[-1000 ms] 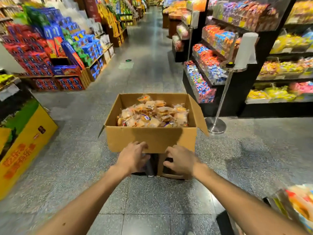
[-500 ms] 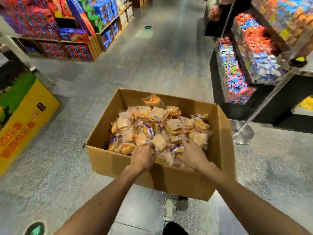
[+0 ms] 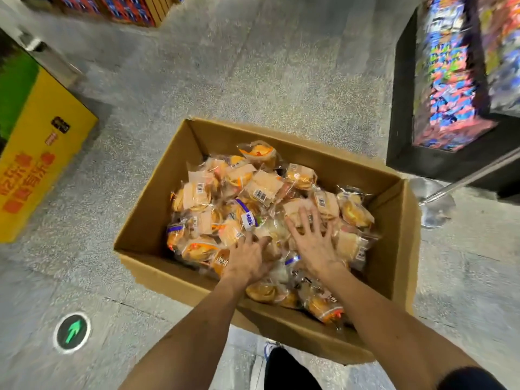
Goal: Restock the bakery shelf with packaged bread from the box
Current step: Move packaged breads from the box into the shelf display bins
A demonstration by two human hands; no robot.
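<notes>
An open cardboard box [image 3: 146, 220] stands on the floor right in front of me, filled with several clear packets of bread [image 3: 261, 187]. Both my hands are inside it, on top of the pile. My left hand [image 3: 250, 257] lies near the front middle with its fingers curled down into the packets. My right hand [image 3: 312, 240] rests flat beside it, fingers spread wide over the packets. Neither hand has lifted a packet clear of the pile.
A yellow and green display box [image 3: 42, 142] stands at the left. A black shelf of colourful snack packets [image 3: 447, 88] rises at the right, with a chrome post base [image 3: 434, 204] beside the box. A green arrow marker [image 3: 71, 332] is on the floor.
My hands left the box's front wall and went down onto the bread. The view has tilted down and come closer over the box.
</notes>
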